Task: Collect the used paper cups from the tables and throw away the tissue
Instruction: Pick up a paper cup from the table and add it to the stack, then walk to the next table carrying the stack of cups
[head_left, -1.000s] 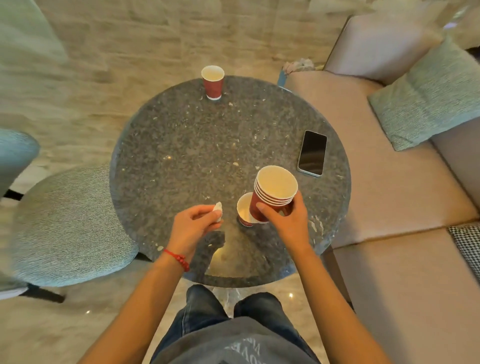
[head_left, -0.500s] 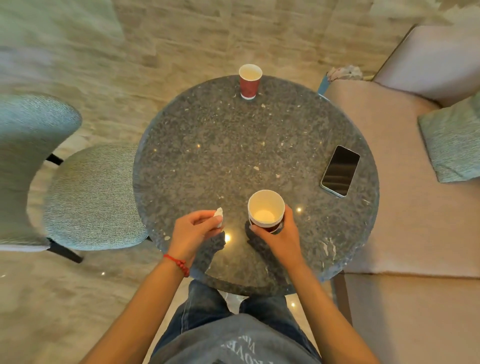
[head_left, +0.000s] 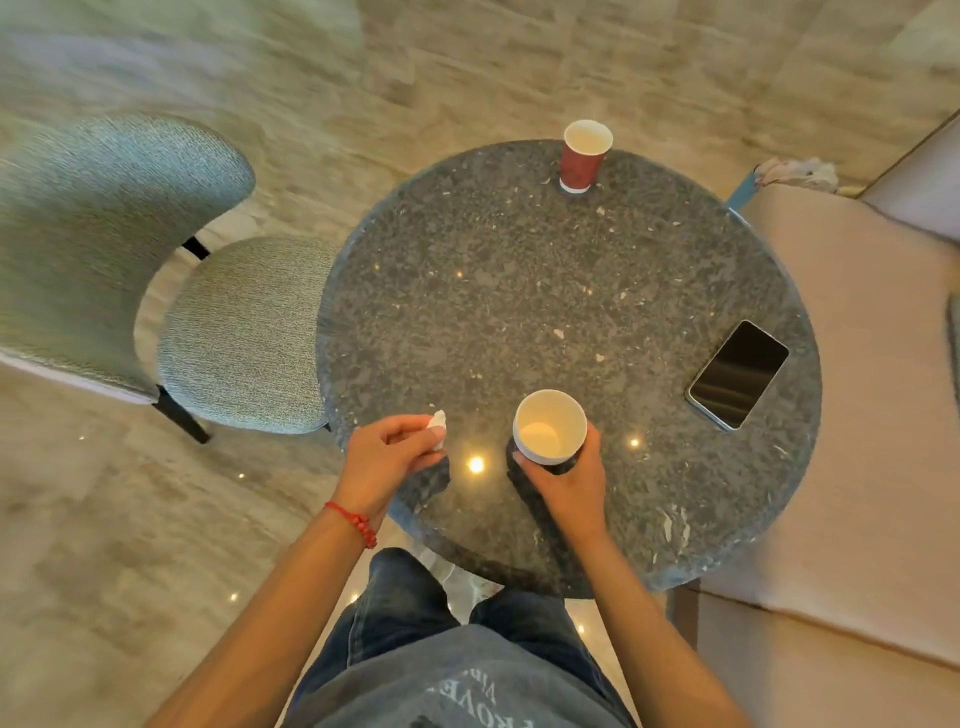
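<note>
A: Where are the cups?

B: One paper cup (head_left: 549, 427) is at the near side of the round worktop (head_left: 519, 291), upright, its white inside facing the camera. The right hand (head_left: 569, 480) holds it from the near side, with the fingers curled round its wall. I cannot tell if it is one cup or several stacked, because only the mouth shows.

A: And the other one?

B: A second red cup (head_left: 584, 156) stands upright at the far edge of the worktop, well apart from both hands.

A: The tissue?

B: A small white tissue (head_left: 438, 423) is pinched in the fingertips of the left hand (head_left: 387, 457), just left of the held cup, above the near left part of the worktop. This wrist wears a red bracelet (head_left: 353, 522).

A: What else is on the worktop?

B: A dark phone (head_left: 737, 374) lies flat at the right side, screen up, near the edge.

A: And around it?

B: To the left stands a grey-green upholstered chair (head_left: 156, 291), its seat just beside the worktop. To the right is a beige sofa (head_left: 857, 415). At the far right, between worktop and sofa, a blue bin (head_left: 743, 189) with crumpled paper on top is partly visible. The floor (head_left: 363, 78) is pale stone.
</note>
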